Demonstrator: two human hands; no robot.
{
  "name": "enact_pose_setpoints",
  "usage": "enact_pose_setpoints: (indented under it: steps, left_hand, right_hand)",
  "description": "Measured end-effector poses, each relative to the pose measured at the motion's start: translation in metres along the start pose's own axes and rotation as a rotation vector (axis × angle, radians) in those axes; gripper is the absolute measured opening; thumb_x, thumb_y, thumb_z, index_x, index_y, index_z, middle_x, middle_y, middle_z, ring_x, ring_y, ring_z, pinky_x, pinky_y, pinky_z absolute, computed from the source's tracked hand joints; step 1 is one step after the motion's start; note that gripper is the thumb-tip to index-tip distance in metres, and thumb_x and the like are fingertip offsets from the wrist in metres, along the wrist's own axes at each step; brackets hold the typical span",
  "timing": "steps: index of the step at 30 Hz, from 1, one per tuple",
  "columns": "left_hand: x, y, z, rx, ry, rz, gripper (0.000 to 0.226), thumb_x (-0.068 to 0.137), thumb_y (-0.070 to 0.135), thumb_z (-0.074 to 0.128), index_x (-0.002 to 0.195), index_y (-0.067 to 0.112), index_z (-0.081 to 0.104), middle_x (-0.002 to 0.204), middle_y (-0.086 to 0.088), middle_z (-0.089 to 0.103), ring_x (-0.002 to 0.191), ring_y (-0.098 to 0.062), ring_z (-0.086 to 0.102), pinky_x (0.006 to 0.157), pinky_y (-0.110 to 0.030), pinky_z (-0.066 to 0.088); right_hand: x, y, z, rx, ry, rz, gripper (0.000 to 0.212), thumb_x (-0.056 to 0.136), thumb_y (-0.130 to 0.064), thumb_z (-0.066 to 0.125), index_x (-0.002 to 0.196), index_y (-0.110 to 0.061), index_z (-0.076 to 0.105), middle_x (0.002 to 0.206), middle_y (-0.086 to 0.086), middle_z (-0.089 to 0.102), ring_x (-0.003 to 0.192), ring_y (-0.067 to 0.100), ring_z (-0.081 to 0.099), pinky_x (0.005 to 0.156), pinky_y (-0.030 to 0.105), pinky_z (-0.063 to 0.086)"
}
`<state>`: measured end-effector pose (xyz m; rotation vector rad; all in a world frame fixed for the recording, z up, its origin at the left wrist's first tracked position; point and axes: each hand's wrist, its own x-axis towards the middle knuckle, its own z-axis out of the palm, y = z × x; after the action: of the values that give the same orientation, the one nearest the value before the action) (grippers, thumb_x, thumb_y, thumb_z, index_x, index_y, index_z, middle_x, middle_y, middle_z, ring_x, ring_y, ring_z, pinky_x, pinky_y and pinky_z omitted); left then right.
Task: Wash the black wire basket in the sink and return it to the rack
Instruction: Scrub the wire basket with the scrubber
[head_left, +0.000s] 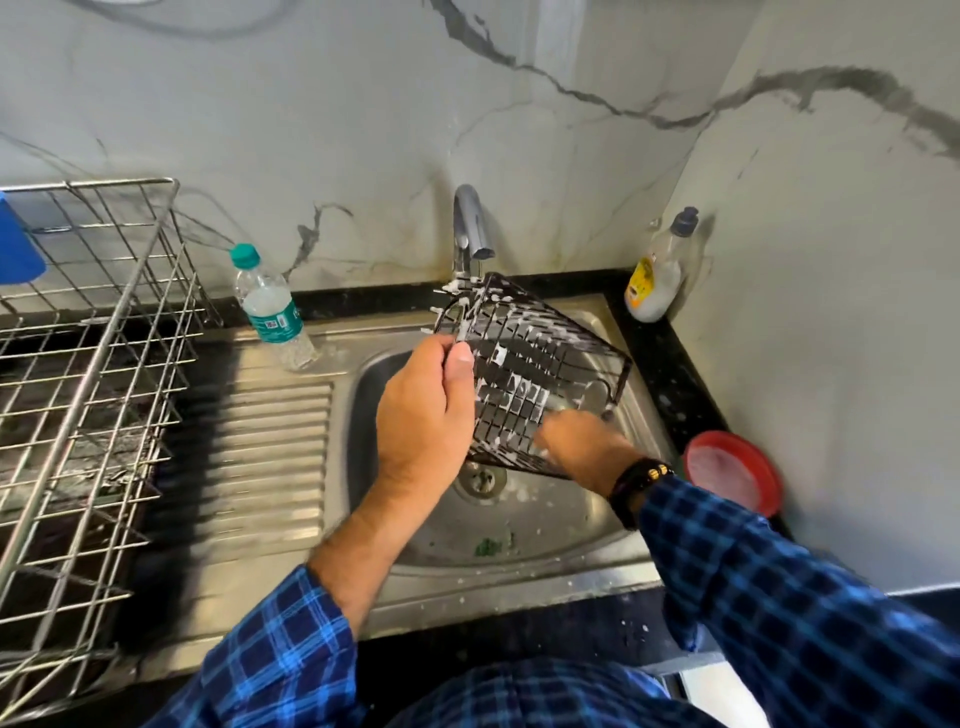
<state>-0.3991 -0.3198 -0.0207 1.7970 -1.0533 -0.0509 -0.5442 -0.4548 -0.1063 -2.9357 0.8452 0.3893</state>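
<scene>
Soapy black wire basket (540, 374), held tilted above the stainless steel sink (550, 530), just below the chrome tap (470, 223). Left hand (421, 410) grips its far-left rim, thumb over the wire. Right hand (582, 441) is blurred at the near edge, its hold indeterminate. Risk: foam-slick wire could slip from that single sure grip and drop into the basin.

water bottle (270, 306), teal cap, standing | soap bottle (655, 275), dark cap, standing | red dish (732, 470), perhaps a lid

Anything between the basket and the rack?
Nothing visible. Left hand holds the black wire basket over the sink; only the drainboard lies between it and the rack. The water bottle stands at the drainboard's back edge.
</scene>
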Motion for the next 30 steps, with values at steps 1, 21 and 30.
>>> enact_pose_setpoints:
  steps: [1,21,30]
  left_hand:
    - [-0.001,-0.002,-0.001,-0.006,-0.014,0.013,0.029,0.102,0.029,0.042,0.101,0.010,0.064,0.066,0.017,0.049,0.062,-0.002,0.050,0.059,-0.028,0.038]
    - [-0.009,-0.008,-0.004,-0.098,0.077,0.052,0.017,0.102,0.014,0.047,0.102,0.007,0.063,0.071,0.015,0.053,0.076,-0.012,0.055,0.059,-0.019,0.041]
    - [-0.005,-0.015,0.010,-0.194,0.006,0.085,0.031,0.102,0.031,0.040,0.104,0.009,0.062,0.075,0.011,0.059,0.068,-0.006,0.056,0.059,-0.026,0.046]
  right_hand:
    - [0.000,0.003,-0.002,-0.006,-0.052,-0.026,0.018,0.100,-0.012,0.050,0.108,-0.010,0.065,0.109,0.008,0.066,0.103,0.024,0.062,0.089,0.032,0.048]
    - [-0.006,0.020,-0.024,0.281,-0.066,0.077,0.016,0.095,-0.016,0.062,0.109,-0.014,0.068,0.104,0.000,0.063,0.100,0.012,0.056,0.082,0.017,0.036]
    - [-0.002,-0.039,-0.055,0.451,0.142,0.091,0.014,0.101,-0.019,0.052,0.107,-0.018,0.065,0.101,-0.009,0.058,0.092,0.006,0.059,0.059,0.008,0.034]
